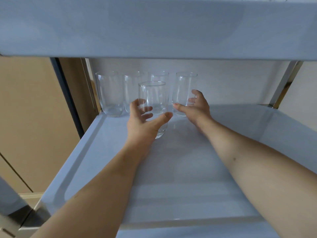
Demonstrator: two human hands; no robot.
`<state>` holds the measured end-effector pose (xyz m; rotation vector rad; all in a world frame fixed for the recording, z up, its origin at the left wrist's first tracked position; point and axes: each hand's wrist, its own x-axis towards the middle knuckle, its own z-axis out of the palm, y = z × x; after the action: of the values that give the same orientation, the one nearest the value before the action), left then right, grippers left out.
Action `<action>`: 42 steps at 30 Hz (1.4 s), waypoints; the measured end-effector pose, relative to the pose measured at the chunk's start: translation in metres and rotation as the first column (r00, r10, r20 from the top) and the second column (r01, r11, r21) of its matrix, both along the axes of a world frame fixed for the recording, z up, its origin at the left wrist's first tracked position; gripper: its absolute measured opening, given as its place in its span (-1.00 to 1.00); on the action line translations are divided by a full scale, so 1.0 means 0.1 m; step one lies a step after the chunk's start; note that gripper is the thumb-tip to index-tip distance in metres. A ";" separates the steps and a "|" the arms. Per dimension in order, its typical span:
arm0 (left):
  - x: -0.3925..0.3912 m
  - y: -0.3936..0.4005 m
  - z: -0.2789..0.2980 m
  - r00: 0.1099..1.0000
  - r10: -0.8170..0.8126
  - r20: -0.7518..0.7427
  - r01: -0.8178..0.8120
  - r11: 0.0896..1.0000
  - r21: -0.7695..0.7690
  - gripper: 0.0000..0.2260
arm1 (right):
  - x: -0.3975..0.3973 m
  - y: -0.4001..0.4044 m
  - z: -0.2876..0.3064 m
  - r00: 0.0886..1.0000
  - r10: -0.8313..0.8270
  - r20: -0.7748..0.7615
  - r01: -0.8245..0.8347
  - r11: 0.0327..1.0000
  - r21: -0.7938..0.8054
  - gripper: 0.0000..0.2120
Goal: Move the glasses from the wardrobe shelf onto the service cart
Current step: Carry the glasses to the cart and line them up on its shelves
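Both my hands reach onto the grey middle tray of the service cart (188, 169). My left hand (142, 124) grips a clear tall glass (152, 93), thumb in front and fingers showing through the glass from behind. My right hand (197, 110) grips a second clear glass (184, 85) near its base, thumb on its left side and fingers round the back. Three more clear glasses stand upright in a row at the tray's back left: one (109, 93) in the corner, one (132, 90) beside it, and one (158, 76) partly hidden behind the glass in my left hand.
The cart's upper tray (154, 28) hangs low over the glasses. A chrome post (286, 83) rises at the back right corner and another at the back left (91, 86). Beige panels (30, 117) stand to the left. The tray has a raised rim.
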<state>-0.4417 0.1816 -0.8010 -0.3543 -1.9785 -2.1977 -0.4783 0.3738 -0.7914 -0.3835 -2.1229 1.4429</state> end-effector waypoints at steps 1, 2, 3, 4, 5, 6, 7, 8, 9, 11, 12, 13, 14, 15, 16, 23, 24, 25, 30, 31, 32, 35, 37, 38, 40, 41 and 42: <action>0.00 0.00 0.00 1.000 0.004 0.000 -0.004 1.000 0.004 -0.36 | -0.02 0.00 -0.01 1.000 -0.003 -0.003 0.003 1.000 0.000 -0.09; -0.01 0.00 -0.01 1.000 0.010 0.002 -0.010 1.000 0.005 -0.37 | -0.03 0.00 -0.01 1.000 -0.004 -0.005 0.004 1.000 -0.004 -0.09; -0.01 0.01 -0.01 1.000 0.013 0.001 -0.013 1.000 0.001 -0.37 | -0.04 0.00 -0.01 1.000 -0.003 -0.005 0.003 1.000 -0.012 -0.09; -0.01 0.01 0.00 1.000 0.014 -0.001 -0.014 1.000 -0.006 -0.36 | -0.05 -0.01 -0.01 1.000 0.002 -0.001 -0.002 1.000 -0.017 -0.10; -0.01 0.01 0.00 1.000 0.015 -0.006 -0.016 1.000 -0.011 -0.35 | -0.05 -0.01 0.00 1.000 0.011 0.007 -0.011 1.000 -0.018 -0.11; 0.00 0.02 0.01 1.000 0.018 -0.010 -0.019 1.000 -0.016 -0.34 | -0.06 -0.01 0.00 1.000 0.021 0.015 -0.020 1.000 -0.019 -0.12; 0.00 0.02 0.01 1.000 0.022 -0.014 -0.022 1.000 -0.019 -0.32 | -0.06 0.00 0.00 0.999 0.028 0.021 -0.028 0.999 -0.021 -0.12; 0.00 0.02 0.01 1.000 0.026 -0.016 -0.026 0.999 -0.022 -0.30 | -0.06 0.00 -0.01 0.999 0.035 0.024 -0.034 0.999 -0.024 -0.12; 0.00 0.02 0.01 0.999 0.030 -0.017 -0.030 0.999 -0.023 -0.29 | -0.06 0.00 -0.01 0.999 0.038 0.023 -0.038 0.999 -0.028 -0.12; 0.00 0.02 0.01 0.999 0.031 -0.015 -0.031 0.999 -0.021 -0.27 | -0.07 0.01 -0.02 0.999 0.049 0.018 -0.049 0.998 -0.033 -0.12; 0.01 0.02 0.01 0.999 0.029 -0.014 -0.029 0.999 -0.020 -0.27 | -0.07 0.00 -0.02 0.998 0.058 0.019 -0.058 0.998 -0.034 -0.11; 0.01 0.02 0.01 1.000 0.026 -0.013 -0.026 0.999 -0.021 -0.27 | -0.07 0.00 -0.02 0.997 0.069 0.025 -0.068 0.997 -0.031 -0.10; 0.01 0.01 0.01 1.000 0.024 -0.012 -0.024 0.999 -0.023 -0.27 | -0.06 0.00 -0.01 0.996 0.079 0.035 -0.078 0.997 -0.026 -0.08; 0.01 0.01 0.01 1.000 0.022 -0.010 -0.022 0.999 -0.024 -0.27 | -0.05 0.01 -0.01 0.995 0.085 0.046 -0.084 0.996 -0.028 -0.05; 0.01 0.01 0.01 1.000 0.020 -0.007 -0.020 1.000 -0.024 -0.26 | -0.03 0.02 -0.01 0.995 0.082 0.055 -0.080 0.996 -0.038 -0.02; 0.05 0.02 0.04 1.000 0.015 -0.018 -0.015 0.999 -0.041 -0.23 | 0.36 0.00 0.22 0.990 -0.083 -0.118 0.077 0.995 -0.061 -0.52; 0.06 0.02 0.04 1.000 0.015 -0.021 -0.016 0.999 -0.049 -0.23 | 0.43 -0.04 0.28 0.985 -0.055 -0.164 0.046 0.997 -0.062 -0.59; 0.06 0.02 0.04 1.000 0.017 -0.024 -0.019 0.998 -0.058 -0.23 | 0.49 -0.11 0.34 0.979 -0.005 -0.204 -0.009 0.998 -0.064 -0.63; 0.10 0.04 0.03 0.998 0.006 -0.060 -0.016 0.987 -0.159 -0.18 | 0.71 -0.55 0.47 0.933 0.326 -0.152 -0.338 0.939 -0.057 -0.28; 0.10 0.04 0.03 0.998 -0.003 -0.066 -0.009 0.981 -0.192 -0.15 | 0.72 -0.61 0.47 0.923 0.369 -0.106 -0.377 0.925 -0.059 -0.21; 0.10 0.04 0.03 0.998 -0.012 -0.066 -0.003 0.976 -0.219 -0.14 | 0.73 -0.67 0.46 0.916 0.397 -0.065 -0.400 0.915 -0.053 -0.18; 0.10 0.04 0.03 0.999 -0.013 -0.044 0.001 0.964 -0.265 -0.12 | 0.74 -0.72 0.48 0.926 0.376 -0.020 -0.376 0.926 -0.006 -0.19; 0.11 0.03 0.03 0.999 -0.007 -0.038 -0.005 0.948 -0.317 -0.06 | 0.76 -0.68 0.51 0.949 0.314 -0.036 -0.313 0.950 0.014 -0.22; 0.12 0.03 0.03 0.999 -0.014 -0.045 -0.002 0.938 -0.347 -0.03 | 0.77 -0.65 0.53 0.958 0.284 -0.046 -0.283 0.959 0.023 -0.23; 0.12 0.04 0.02 0.997 -0.039 -0.070 0.006 0.910 -0.414 -0.03 | 0.79 -0.54 0.56 0.971 0.229 -0.073 -0.227 0.973 0.029 -0.22; 0.12 0.05 0.01 0.995 -0.049 -0.084 0.006 0.889 -0.457 -0.06 | 0.80 -0.46 0.57 0.977 0.197 -0.085 -0.195 0.980 0.026 -0.22; 0.12 0.05 0.01 0.993 -0.055 -0.100 -0.003 0.863 -0.504 -0.13 | 0.80 -0.38 0.59 0.982 0.165 -0.095 -0.164 0.986 0.021 -0.22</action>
<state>-0.4299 0.1868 -0.7999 -0.5561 -2.4721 -1.5920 -0.3981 0.3363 -0.7323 -0.1320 -2.1265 1.5057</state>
